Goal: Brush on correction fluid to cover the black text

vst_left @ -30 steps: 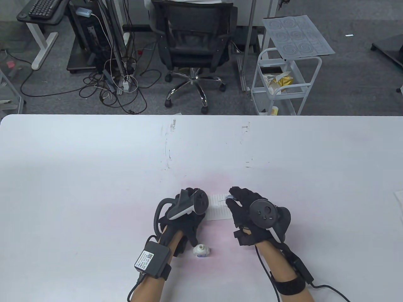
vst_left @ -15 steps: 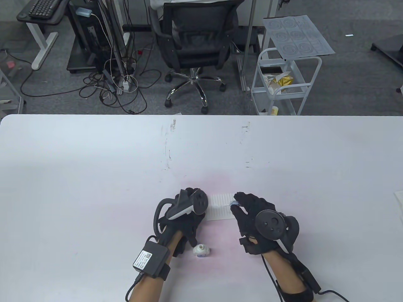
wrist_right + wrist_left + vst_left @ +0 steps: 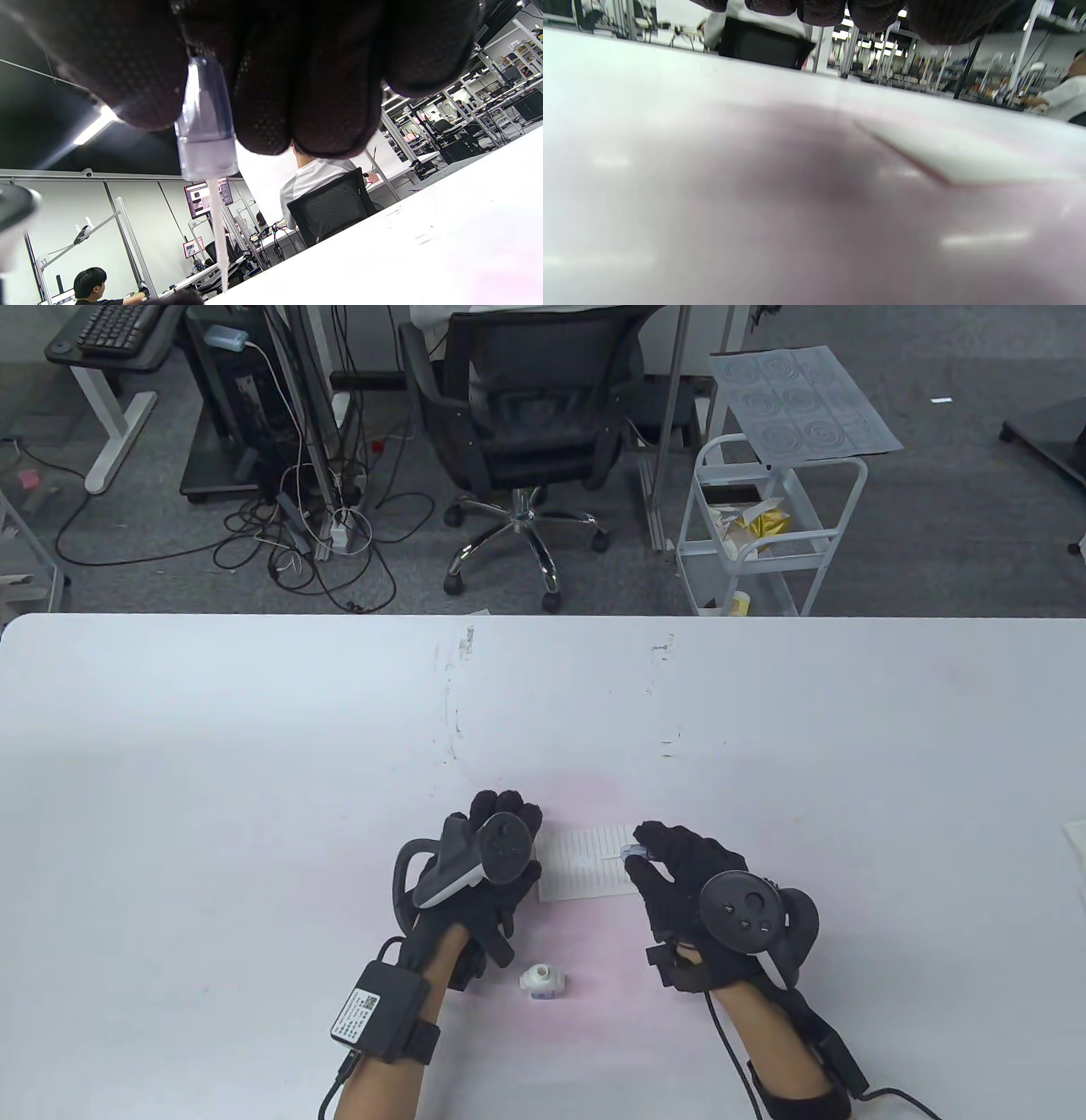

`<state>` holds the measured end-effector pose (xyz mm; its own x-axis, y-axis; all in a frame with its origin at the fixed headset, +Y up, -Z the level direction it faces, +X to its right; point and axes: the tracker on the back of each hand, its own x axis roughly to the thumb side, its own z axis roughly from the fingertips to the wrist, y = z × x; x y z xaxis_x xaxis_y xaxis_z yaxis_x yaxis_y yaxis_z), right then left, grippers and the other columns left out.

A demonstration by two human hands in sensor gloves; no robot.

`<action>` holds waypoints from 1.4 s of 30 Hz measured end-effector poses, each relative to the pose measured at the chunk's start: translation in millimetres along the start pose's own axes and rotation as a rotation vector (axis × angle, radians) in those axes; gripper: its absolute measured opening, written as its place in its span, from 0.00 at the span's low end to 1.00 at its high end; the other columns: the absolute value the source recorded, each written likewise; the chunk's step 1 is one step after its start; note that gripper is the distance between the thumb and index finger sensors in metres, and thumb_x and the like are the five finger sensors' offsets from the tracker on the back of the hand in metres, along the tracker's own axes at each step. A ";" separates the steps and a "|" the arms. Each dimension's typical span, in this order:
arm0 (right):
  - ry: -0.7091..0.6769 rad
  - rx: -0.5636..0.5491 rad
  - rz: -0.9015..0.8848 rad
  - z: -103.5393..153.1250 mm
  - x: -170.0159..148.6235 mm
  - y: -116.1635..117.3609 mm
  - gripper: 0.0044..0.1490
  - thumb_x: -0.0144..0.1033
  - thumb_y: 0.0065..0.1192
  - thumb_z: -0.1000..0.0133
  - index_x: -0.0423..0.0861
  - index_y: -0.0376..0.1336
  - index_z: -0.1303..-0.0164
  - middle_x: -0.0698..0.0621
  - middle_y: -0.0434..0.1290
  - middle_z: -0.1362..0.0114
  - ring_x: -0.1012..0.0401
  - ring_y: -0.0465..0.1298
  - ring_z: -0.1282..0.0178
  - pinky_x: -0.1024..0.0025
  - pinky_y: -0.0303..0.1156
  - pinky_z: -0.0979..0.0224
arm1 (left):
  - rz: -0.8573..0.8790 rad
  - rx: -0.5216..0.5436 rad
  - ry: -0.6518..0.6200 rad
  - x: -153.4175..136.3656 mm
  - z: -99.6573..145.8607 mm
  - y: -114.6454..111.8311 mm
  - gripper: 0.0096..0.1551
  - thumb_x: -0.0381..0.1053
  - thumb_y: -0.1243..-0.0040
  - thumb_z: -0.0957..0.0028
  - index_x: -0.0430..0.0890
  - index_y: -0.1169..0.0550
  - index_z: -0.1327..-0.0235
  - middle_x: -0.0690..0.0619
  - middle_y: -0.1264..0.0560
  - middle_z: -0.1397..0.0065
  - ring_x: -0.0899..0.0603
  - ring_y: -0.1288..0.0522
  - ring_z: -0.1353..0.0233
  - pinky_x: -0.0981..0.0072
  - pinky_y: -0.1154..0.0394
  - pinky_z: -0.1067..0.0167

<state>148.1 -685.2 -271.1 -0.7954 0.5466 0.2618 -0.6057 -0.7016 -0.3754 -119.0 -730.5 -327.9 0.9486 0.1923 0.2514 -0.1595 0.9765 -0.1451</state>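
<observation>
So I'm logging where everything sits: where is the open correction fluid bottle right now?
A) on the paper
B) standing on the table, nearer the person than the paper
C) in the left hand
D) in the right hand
B: the correction fluid bottle stands untouched on the table, nearer the person than the paper.

— Where am I working?
— In an office-like lab. Beyond the far edge of my white table (image 3: 254, 712) I see grey carpet, a black mesh office chair (image 3: 530, 415), tangled cables (image 3: 331, 534) and a white trolley (image 3: 768, 526).
— Anything else?
— My wrist views show rows of desks, monitors (image 3: 197, 197) and seated people (image 3: 316, 176).
</observation>
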 end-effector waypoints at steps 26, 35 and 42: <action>-0.046 0.022 0.018 1.5 9.5 -9.6 0.30 0.50 0.75 0.59 0.48 0.75 0.50 0.48 0.81 0.49 0.49 0.86 0.55 0.46 0.75 0.42 | 0.062 0.169 -0.158 -9.3 81.0 7.9 0.39 0.65 0.42 0.56 0.59 0.33 0.27 0.52 0.35 0.18 0.40 0.31 0.19 0.44 0.32 0.26; -0.046 0.033 0.030 1.8 10.4 -7.8 0.30 0.50 0.75 0.59 0.48 0.75 0.50 0.48 0.81 0.48 0.49 0.86 0.55 0.46 0.75 0.42 | 0.039 -0.099 -0.236 0.9 77.0 -7.8 0.45 0.61 0.29 0.63 0.55 0.30 0.29 0.49 0.31 0.20 0.38 0.28 0.21 0.43 0.30 0.28; -0.049 0.043 0.035 2.5 11.7 -7.0 0.30 0.50 0.75 0.59 0.48 0.75 0.50 0.48 0.81 0.49 0.49 0.86 0.55 0.46 0.75 0.42 | 0.038 -0.159 -0.303 12.3 74.9 -26.9 0.49 0.65 0.26 0.68 0.53 0.29 0.30 0.48 0.27 0.24 0.40 0.25 0.27 0.49 0.27 0.32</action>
<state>143.1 -675.1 -263.2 -0.8154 0.4994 0.2930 -0.5773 -0.7393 -0.3466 -123.5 -747.1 -249.2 0.8149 0.2714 0.5122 -0.1257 0.9453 -0.3010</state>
